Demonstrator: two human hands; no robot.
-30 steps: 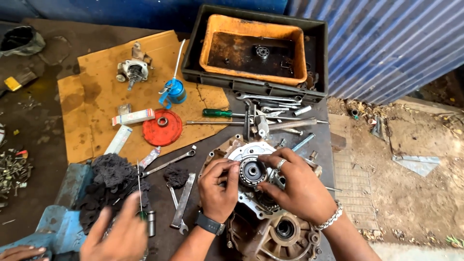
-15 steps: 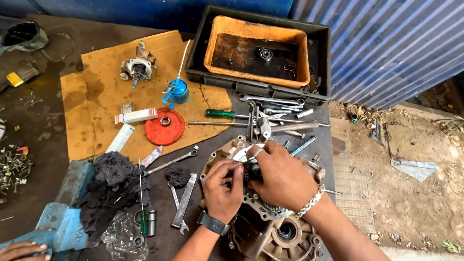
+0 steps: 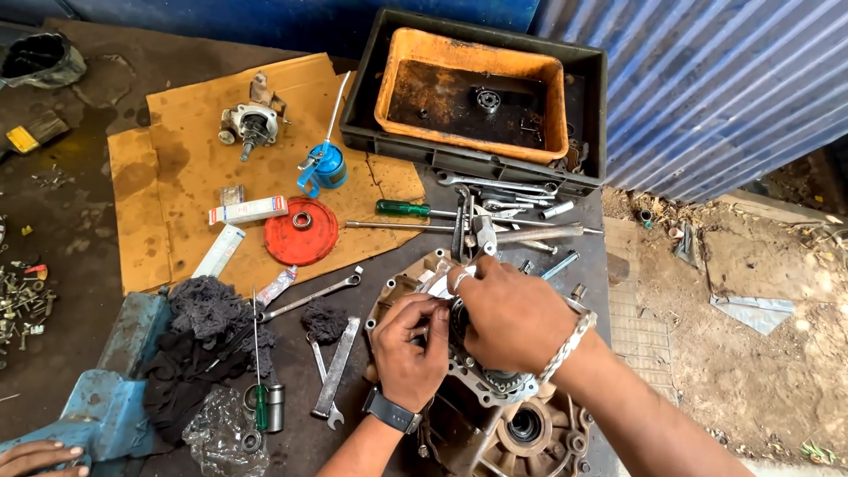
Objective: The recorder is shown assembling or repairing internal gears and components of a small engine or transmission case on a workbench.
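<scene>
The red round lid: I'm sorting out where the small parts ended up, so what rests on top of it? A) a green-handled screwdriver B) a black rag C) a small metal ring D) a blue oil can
C: a small metal ring sits on the red round lid, which lies on the cardboard sheet; the blue oil can and green-handled screwdriver lie apart from it.

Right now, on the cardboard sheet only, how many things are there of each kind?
Blue oil can: 1
Red round lid, with a small bearing on it: 1
White boxed tube: 1
Grey metal engine part: 1
Total: 4
Both hands, left hand and right hand, are off the cardboard on the engine case.
</scene>
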